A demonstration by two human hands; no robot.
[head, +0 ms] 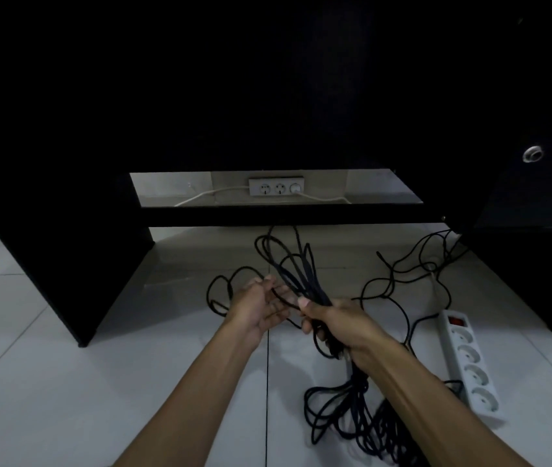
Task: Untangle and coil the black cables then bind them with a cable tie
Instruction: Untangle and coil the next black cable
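Above the tiles, right hand (335, 323) fingers grip black cables (296, 278).

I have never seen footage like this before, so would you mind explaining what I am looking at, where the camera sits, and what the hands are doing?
There is no machine here. A person wears one wide-angle camera on the head, looking forward and down, so both forearms reach into the picture from below. The right hand grips a bundle of black cables; loops stick out above the fist and more hang below it onto the white tiled floor. The left hand is open, palm turned inward, with a strand running by its fingers. On the floor to the right lies a white power strip. Behind stands a dark desk, with a wall socket showing through its gap. No cable tie is visible.
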